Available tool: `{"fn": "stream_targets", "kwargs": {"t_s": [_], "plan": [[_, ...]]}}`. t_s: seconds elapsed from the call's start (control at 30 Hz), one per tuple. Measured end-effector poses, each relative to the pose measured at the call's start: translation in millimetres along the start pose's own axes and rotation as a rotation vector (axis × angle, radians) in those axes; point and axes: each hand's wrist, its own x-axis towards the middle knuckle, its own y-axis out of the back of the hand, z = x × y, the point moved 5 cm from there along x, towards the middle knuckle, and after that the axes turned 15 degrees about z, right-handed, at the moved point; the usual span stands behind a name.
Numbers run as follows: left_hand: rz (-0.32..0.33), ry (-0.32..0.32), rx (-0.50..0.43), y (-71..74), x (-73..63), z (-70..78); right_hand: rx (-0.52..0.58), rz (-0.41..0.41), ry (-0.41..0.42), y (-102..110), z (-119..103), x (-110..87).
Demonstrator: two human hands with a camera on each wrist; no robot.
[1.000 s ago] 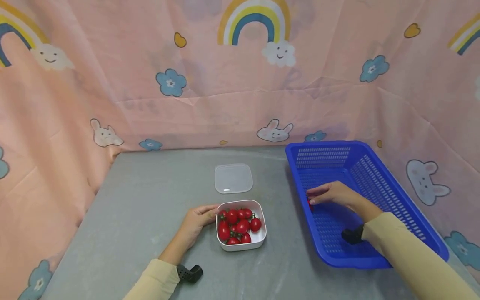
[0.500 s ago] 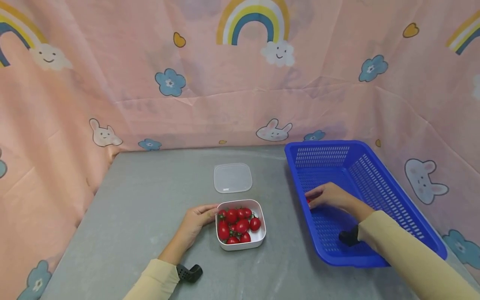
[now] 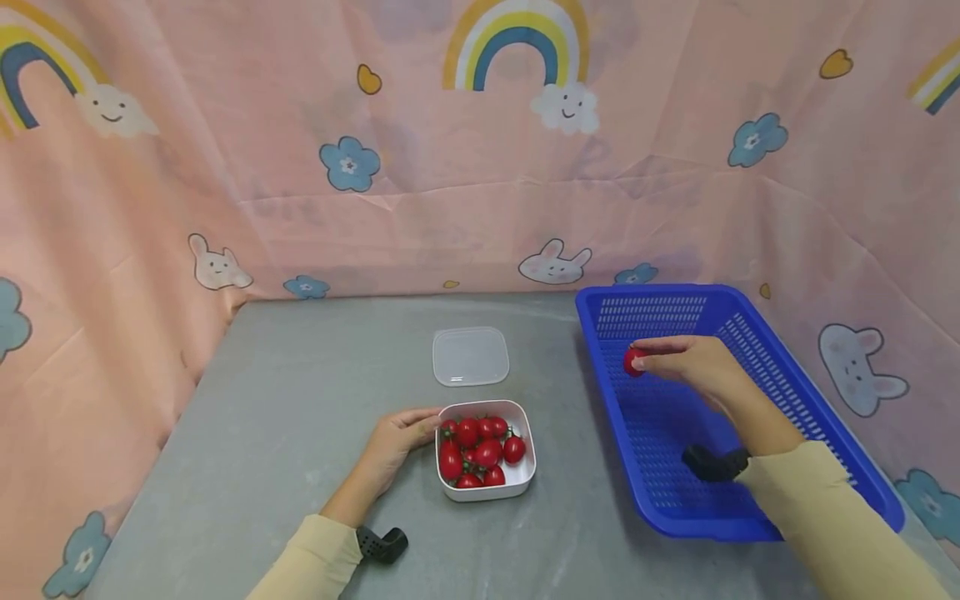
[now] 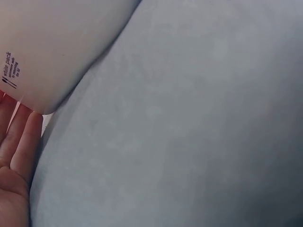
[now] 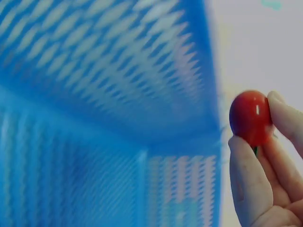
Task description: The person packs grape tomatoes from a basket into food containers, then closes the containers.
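Observation:
A white box (image 3: 489,493) holding several red cherry tomatoes (image 3: 487,452) sits on the table. My left hand (image 3: 393,446) touches the box's left side; in the left wrist view its fingers (image 4: 27,142) lie straight against the wall, which bears small printed text. Over the blue basket, my right hand (image 3: 693,367) pinches a single cherry tomato (image 3: 634,362) between thumb and fingertips. The right wrist view shows this cherry tomato (image 5: 251,118) with a bit of green stem below it.
The blue plastic basket (image 3: 600,392) with slotted walls stands at the right of the table. A translucent lid (image 3: 470,357) lies flat behind the box. A pink patterned cloth (image 3: 450,217) hangs at the back and sides of the grey table (image 3: 315,367).
My right hand has lifted a cherry tomato up from the basket's left side, moving slightly away from me. The left hand and the box have stayed in place.

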Motion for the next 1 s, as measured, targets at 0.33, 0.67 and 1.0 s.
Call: {"fn": "stream_targets", "kwargs": {"t_s": [0.33,0.67,1.0], "plan": [[-0.011,0.012,-0.01,-0.1,-0.3,-1.3,0.17,-0.001,0.025,-27.4,-35.1,-34.2],[-0.004,0.016,-0.022,-1.1,-0.4,-1.6,0.234,0.0,0.028,-63.7,-59.1,-44.8],[-0.002,0.014,-0.008,-0.3,-0.2,-0.8,0.349,0.053,0.093,-90.4,-85.6,-67.1]]}}
